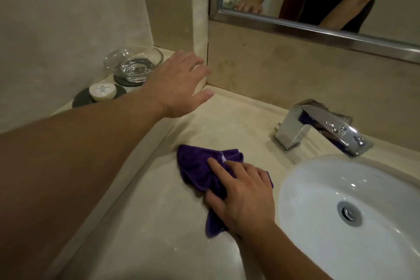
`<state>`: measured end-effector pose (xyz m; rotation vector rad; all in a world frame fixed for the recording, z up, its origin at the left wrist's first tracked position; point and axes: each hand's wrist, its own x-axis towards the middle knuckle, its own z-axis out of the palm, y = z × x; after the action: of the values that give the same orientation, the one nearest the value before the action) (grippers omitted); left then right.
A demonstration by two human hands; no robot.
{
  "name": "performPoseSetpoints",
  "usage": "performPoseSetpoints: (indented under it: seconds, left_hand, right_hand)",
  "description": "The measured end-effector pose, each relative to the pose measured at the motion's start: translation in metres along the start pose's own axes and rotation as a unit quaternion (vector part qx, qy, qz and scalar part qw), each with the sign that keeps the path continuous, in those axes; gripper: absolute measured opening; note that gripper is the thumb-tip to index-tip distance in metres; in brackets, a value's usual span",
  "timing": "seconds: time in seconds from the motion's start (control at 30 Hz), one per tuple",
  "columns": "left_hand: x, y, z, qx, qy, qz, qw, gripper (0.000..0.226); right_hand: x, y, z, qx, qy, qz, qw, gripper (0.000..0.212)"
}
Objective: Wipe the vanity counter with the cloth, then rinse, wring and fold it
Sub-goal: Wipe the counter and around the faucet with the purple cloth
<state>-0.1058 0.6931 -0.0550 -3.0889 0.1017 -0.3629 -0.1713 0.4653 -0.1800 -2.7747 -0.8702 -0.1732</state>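
A crumpled purple cloth (197,170) lies on the beige stone vanity counter (141,218), left of the sink. My right hand (244,198) lies on top of it with the fingers spread and the thumb at the cloth's near side, pressing it to the counter. My left hand (179,84) reaches out to the back corner with its fingers straight, resting against the corner of the raised ledge and wall pillar. It holds nothing.
A white oval sink basin (318,179) with a drain sits at the right, a chrome faucet (318,127) behind it. On the raised ledge at the left stand a glass dish (134,61) and a round wrapped soap (102,91) on dark coasters. A framed mirror (318,27) hangs above.
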Motion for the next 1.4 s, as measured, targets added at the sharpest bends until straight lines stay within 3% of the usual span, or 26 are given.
performPoseSetpoints:
  seconds: [0.2, 0.33, 0.83, 1.17, 1.4]
  left_hand:
    - [0.036, 0.001, 0.007, 0.01, -0.014, -0.056, 0.998, 0.056]
    - [0.037, -0.009, 0.018, -0.001, -0.025, -0.045, 0.999, 0.055]
    - [0.041, -0.016, 0.021, -0.13, -0.038, -0.1, 0.986, 0.054]
    - [0.045, -0.018, 0.022, -0.162, -0.02, -0.084, 0.983, 0.061]
    - [0.046, -0.017, 0.019, -0.171, -0.024, -0.086, 0.981, 0.062]
  right_hand:
    - [0.04, 0.036, 0.001, -0.004, 0.001, 0.004, 1.0, 0.064]
    - [0.062, 0.05, 0.002, -0.005, 0.0, 0.016, 1.0, 0.065]
    - [0.164, 0.059, 0.012, -0.013, -0.066, 0.154, 0.986, 0.067]
    - [0.219, 0.058, 0.022, -0.027, -0.071, 0.043, 0.996, 0.075]
    - [0.186, 0.032, 0.016, -0.007, -0.071, -0.081, 0.994, 0.076]
